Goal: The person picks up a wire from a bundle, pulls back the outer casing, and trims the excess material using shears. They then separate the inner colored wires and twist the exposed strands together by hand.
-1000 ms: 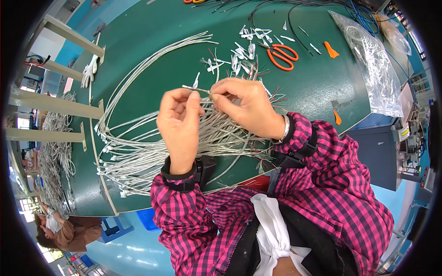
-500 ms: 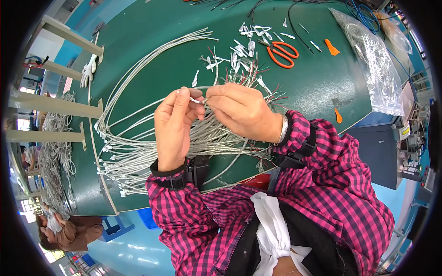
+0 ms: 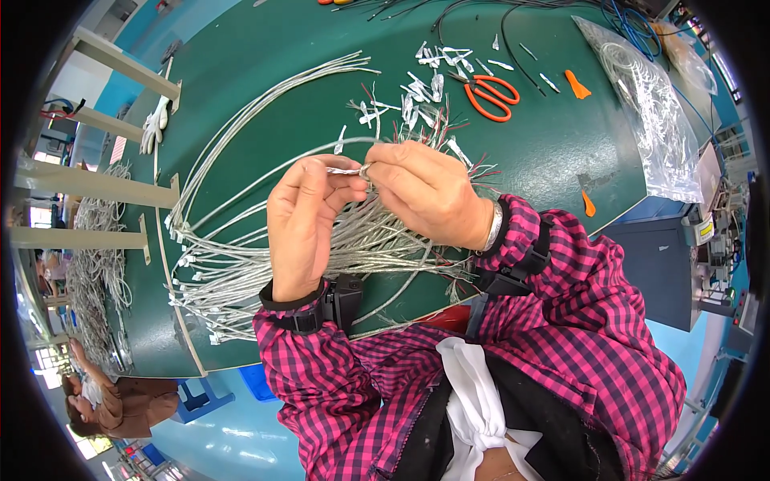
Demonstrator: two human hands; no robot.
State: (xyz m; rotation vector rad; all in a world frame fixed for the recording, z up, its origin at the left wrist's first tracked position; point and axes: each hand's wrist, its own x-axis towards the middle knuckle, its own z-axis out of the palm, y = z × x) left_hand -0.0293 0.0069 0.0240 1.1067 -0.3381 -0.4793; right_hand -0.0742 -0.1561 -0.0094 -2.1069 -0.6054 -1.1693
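- Green-topped counter [image 3: 265, 72], bright even light across it.
- Pale metal frame bars [image 3: 88, 184] along its left edge.
- Light blue floor [image 3: 233, 437] below.
- Another person [image 3: 112, 401] crouched at lower left.
- Dark blue cabinet [image 3: 666, 272] at right, machinery [image 3: 722, 240] just beside it.

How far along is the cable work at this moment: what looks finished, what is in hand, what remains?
Looks done: cut foil scraps lie near the orange scissors, so some ends seem stripped. In hand: the left hand and right hand pinch one silver cable's end between fingertips. Left: a large bundle of silver cables spreads across the green table; how many are finished cannot be told.
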